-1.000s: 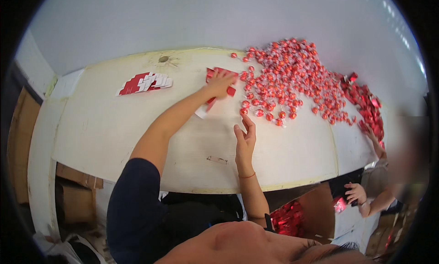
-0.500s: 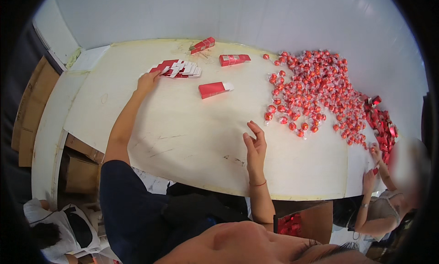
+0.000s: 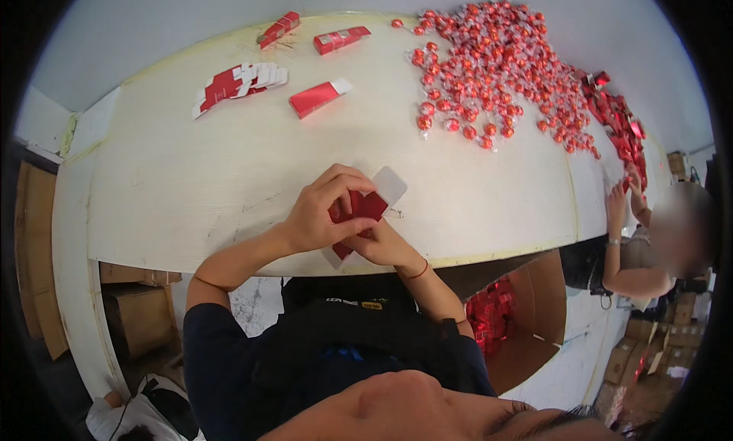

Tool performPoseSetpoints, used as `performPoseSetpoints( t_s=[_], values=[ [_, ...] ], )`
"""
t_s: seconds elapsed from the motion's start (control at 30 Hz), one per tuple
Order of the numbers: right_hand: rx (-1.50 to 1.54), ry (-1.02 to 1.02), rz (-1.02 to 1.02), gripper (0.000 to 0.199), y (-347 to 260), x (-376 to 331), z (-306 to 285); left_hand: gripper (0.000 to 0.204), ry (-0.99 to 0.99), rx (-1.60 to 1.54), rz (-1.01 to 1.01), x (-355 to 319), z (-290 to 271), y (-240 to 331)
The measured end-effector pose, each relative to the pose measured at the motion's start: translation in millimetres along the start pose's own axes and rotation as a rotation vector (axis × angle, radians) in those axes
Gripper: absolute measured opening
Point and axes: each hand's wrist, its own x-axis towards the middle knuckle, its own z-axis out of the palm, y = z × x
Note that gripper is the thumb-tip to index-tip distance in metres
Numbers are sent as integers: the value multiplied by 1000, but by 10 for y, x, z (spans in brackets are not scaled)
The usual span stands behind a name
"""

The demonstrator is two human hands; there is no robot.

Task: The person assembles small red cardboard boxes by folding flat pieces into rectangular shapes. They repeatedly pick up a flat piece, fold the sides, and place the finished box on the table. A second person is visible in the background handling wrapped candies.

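A red carton (image 3: 371, 206) with a white end flap is between my two hands, close to the table's near edge. My left hand (image 3: 324, 206) curls round its upper left side, with fingers bent over the red face. From below, my right hand (image 3: 388, 246) grips the lower part, its fingers partly hidden behind the carton and my left hand. Beyond them lies a fanned pile of flat red and white cartons (image 3: 223, 86). To the right of that pile a single red carton (image 3: 313, 99) rests with its white flap out.
Two red cartons, one at the back (image 3: 279, 30) and another beside it (image 3: 342, 39), lie farther off. Wrapped red candies (image 3: 489, 67) heap at the back right, near red packs (image 3: 622, 128). A co-worker (image 3: 637, 250) sits at right. Below the edge stands a cardboard box (image 3: 534, 319).
My left hand has come from the fanned pile to the near edge with a carton. My right hand, formerly raised with nothing in it, now holds that carton too. The view has shifted.
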Motion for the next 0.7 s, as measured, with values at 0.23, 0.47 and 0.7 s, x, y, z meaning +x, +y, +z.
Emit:
performPoseSetpoints(
  t_s=[0.23,0.47,0.7],
  values=[
    [182,-5,83,83,0,-370,40,23,-447,101,-119,105,-62,131],
    [-23,91,-27,81,-269,-477,-72,22,-655,100,-99,-33,-61,69],
    [60,286,8,61,-96,-539,-13,22,-142,136,-114,-184,93,157]
  ],
)
